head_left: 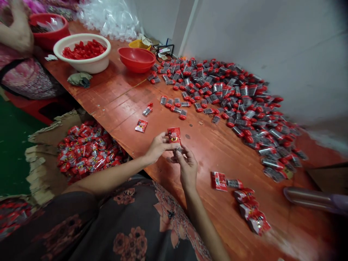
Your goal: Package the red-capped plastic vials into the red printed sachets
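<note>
Over the table's near edge, my left hand point(157, 148) is closed on a small red printed packet point(174, 135), held upright. My right hand point(188, 167) is just below it, its fingertips pinched around something small and dark at the packet's lower end; its kind is partly hidden. Left of the hands a single red packet point(141, 125) lies flat, with a small clear container point(147, 110) with a red cap beyond it. To the right are another red packet point(219, 181), a capped container point(234, 183) touching it, and a row of red packets point(251, 210).
A large heap of dark-filled, red-capped containers point(217, 88) lies along the wall. Farther left stand red bowls point(136, 59) and a white basin point(82, 65) of red caps. A cardboard box point(38, 170) below holds many red packets. Another person's arm point(17, 32) is at upper left.
</note>
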A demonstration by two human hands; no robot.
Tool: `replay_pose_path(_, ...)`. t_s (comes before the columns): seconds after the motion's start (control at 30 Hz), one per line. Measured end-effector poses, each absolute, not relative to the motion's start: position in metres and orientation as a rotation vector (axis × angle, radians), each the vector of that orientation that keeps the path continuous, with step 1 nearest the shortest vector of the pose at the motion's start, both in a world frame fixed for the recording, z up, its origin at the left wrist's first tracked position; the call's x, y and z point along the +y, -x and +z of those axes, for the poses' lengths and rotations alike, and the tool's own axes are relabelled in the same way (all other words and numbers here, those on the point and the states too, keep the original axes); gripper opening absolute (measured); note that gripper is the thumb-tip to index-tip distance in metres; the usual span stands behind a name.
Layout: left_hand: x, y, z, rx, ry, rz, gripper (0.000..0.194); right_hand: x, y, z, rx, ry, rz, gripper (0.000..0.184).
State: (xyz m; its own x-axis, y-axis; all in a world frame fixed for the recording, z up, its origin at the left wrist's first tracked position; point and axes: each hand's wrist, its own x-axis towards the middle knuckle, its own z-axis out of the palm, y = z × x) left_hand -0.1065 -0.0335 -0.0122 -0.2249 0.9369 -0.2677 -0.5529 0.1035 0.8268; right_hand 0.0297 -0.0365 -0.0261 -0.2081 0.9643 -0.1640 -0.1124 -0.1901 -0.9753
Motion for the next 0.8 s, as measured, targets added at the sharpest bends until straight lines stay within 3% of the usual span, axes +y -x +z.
replay_pose_path(0.2,-0.034,0.102,-0.019,1.129,-0.470,1.459,0.047,-0.033,-0.026,-0.024,-1.109,1.139,1.497,0.033)
replay_pose_path(0.6,-0.026,0.106,-0.008,1.092,-0.384,1.497,0.046,-0.035,-0.022,-0.030,-1.066,1.122,1.478,0.035)
replay_pose_path(0.8,-0.029,0.102,-0.011,1.057,-0.410,1.494,0.050,-0.033,-0.022,-0.032,-0.974,1.114,1.654,0.043)
